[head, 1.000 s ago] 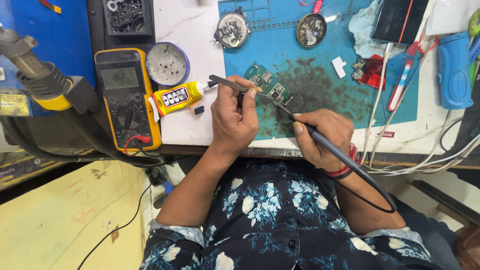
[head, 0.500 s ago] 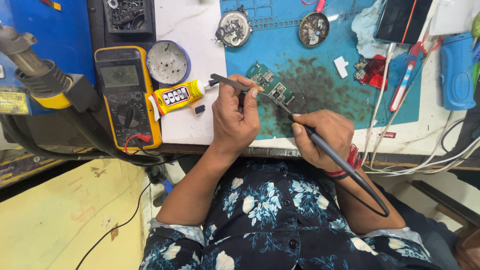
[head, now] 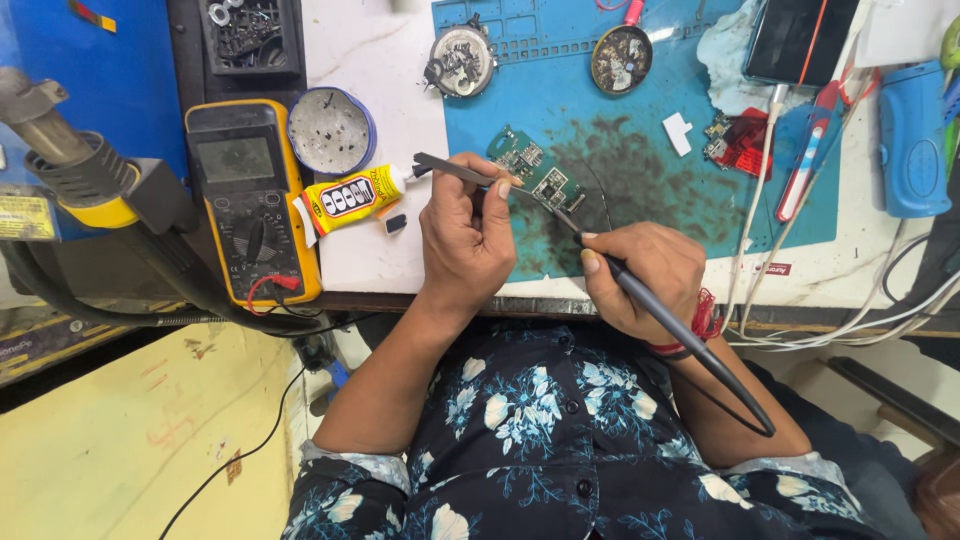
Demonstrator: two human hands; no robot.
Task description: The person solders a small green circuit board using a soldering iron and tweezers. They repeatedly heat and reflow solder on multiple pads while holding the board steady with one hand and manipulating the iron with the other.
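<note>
The left hand pinches a pair of dark tweezers between thumb and fingers, the tips pressed down on the green board. In my judgement this is to keep the small board from sliding while the other tool works on it. The right hand is closed around a black soldering iron in a pen grip, the forefinger laid along the shaft – a hold that gives fine control of the tip. Its cable loops back over the wrist toward the person's body, out of the way.

The board lies on the blue mat, near the mat's left edge and close to the front edge of the desk. Its long axis runs diagonally, from upper left to lower right. The iron follows almost the same line and points up-left, its tip at the board's lower right end. The tweezers lie nearly level, tips to the right.

Left of the mat – on the white desk top – are a yellow glue tube, a round tin and a yellow multimeter.
</note>
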